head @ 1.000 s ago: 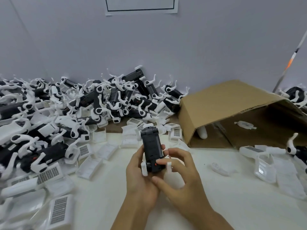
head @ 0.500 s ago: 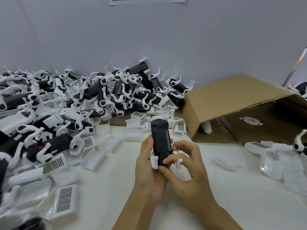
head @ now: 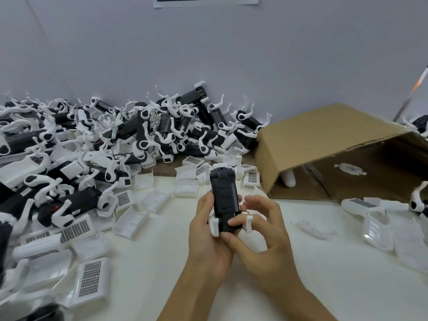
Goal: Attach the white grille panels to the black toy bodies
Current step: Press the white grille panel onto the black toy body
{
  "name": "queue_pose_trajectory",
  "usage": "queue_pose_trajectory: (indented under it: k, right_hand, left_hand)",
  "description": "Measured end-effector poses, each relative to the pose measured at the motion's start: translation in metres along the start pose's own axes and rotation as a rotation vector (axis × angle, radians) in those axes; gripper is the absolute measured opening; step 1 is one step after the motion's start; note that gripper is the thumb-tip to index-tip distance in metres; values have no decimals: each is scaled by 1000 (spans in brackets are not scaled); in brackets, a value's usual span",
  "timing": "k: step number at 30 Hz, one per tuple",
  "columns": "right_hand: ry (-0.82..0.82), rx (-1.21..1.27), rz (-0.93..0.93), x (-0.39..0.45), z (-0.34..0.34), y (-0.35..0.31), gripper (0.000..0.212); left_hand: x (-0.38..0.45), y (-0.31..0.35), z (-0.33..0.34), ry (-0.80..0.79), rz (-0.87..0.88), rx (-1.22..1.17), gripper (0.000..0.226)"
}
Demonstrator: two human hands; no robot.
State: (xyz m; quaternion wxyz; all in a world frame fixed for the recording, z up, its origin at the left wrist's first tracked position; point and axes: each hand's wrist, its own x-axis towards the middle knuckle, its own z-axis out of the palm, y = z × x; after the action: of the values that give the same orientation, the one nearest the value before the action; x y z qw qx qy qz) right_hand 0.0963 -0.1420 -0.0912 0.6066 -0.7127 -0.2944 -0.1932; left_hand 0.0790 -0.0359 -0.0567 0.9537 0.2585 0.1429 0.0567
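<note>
Hands hold one black toy body [head: 224,197] upright above the near table centre: my left hand [head: 206,230] grips its side, my right hand [head: 259,230] pinches its lower end; no panel fitted, so next I'd fetch a white grille panel [head: 90,281] from near left.

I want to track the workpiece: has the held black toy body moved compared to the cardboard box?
Cannot tell: black toy body stays left of the cardboard box; the camera shifted.
</note>
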Motion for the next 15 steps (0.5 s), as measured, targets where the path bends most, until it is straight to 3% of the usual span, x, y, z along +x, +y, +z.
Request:
queue_pose_trajectory:
  k: [11,15]
  right_hand:
    - [15,-14,-48,0,-1,-2,24]
    - [6,-33,11,-1,-1,-3,22]
  left_hand:
    - [-3,1,2,14,-12,-12,67]
    - [0,2,1,10,-4,-27,64]
